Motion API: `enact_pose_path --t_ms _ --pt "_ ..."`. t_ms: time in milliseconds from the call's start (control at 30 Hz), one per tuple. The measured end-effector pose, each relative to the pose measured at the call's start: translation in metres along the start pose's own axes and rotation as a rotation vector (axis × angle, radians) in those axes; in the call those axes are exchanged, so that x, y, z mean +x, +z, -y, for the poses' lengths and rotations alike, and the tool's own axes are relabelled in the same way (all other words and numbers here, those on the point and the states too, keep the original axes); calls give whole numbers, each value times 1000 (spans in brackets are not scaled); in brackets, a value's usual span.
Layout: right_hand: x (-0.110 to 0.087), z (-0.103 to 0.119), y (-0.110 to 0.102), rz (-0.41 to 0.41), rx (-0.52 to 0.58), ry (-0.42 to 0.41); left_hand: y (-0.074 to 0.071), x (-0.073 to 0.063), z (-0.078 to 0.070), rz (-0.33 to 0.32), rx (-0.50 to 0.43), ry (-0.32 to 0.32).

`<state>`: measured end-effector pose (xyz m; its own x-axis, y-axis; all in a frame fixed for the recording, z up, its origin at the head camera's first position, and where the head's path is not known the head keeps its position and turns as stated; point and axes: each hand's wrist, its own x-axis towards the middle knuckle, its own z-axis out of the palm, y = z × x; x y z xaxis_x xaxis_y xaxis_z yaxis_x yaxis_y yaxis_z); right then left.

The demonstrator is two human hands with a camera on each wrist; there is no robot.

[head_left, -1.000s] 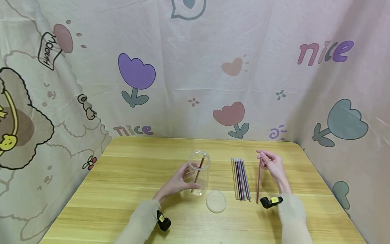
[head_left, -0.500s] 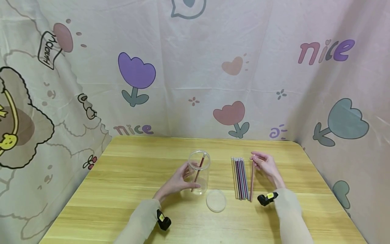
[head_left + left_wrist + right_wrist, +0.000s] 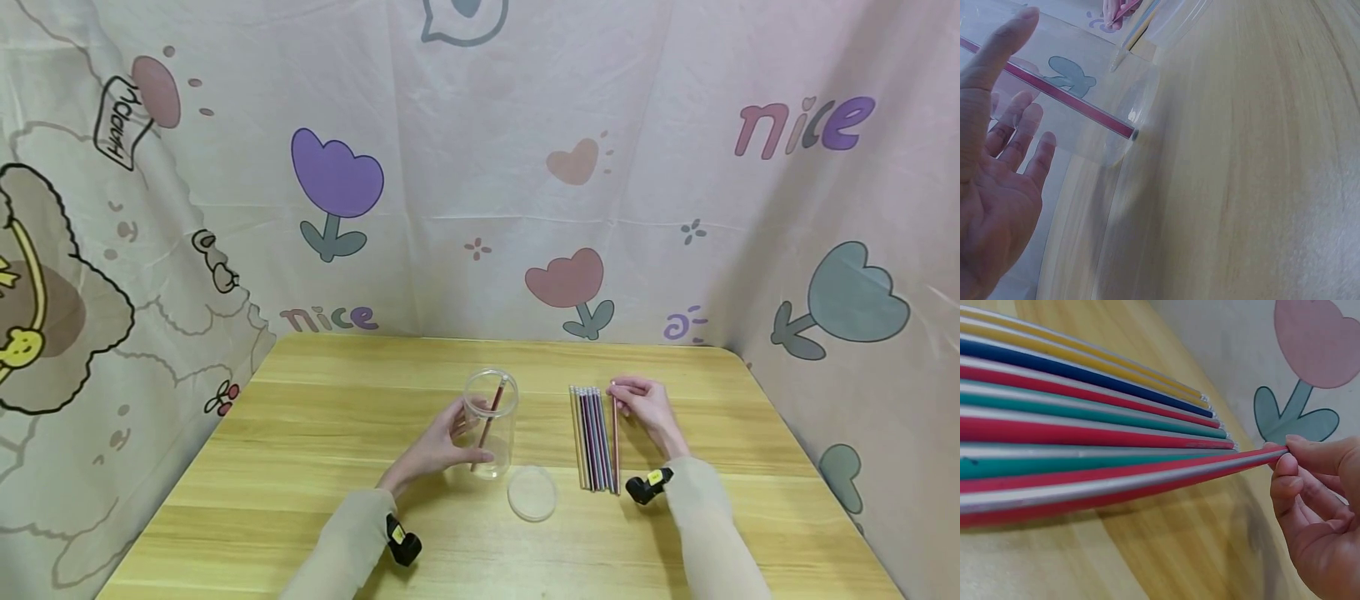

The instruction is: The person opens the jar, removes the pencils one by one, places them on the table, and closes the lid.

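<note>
A clear cylindrical jar (image 3: 505, 437) stands on the table, and my left hand (image 3: 437, 443) holds it from the left, with thumb and fingers around its side. One red-and-silver striped pencil (image 3: 1072, 100) leans inside the jar. On the right, my right hand (image 3: 649, 411) pinches the far end of another red-and-silver pencil (image 3: 1147, 478) between thumb and fingertips. This pencil lies along the right side of a row of striped pencils (image 3: 591, 442) in yellow, blue, red and green. In the right wrist view its far end angles away from the row.
A round clear lid (image 3: 532, 494) lies flat between the jar and the pencil row, nearer the front. The wooden table (image 3: 337, 400) ends at a patterned cloth backdrop (image 3: 450, 167) behind and at both sides.
My right hand has moved left with its pencil, bringing it from apart to close beside the row. The left hand and jar have stayed in place.
</note>
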<state>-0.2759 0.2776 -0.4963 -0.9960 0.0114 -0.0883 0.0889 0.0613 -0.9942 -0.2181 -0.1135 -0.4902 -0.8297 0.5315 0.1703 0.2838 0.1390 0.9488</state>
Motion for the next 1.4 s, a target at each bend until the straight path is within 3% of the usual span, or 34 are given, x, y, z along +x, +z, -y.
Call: enact_pose_path --t_ms 433,1133,1400 --pt "9 -8 6 -9 -114 -2 0 0 0 0 12 1" --pt "11 -15 9 -54 -166 2 0 1 1 6 10 -7" --pt "9 -10 13 -74 -183 9 1 -1 -2 -5 -8 -52"
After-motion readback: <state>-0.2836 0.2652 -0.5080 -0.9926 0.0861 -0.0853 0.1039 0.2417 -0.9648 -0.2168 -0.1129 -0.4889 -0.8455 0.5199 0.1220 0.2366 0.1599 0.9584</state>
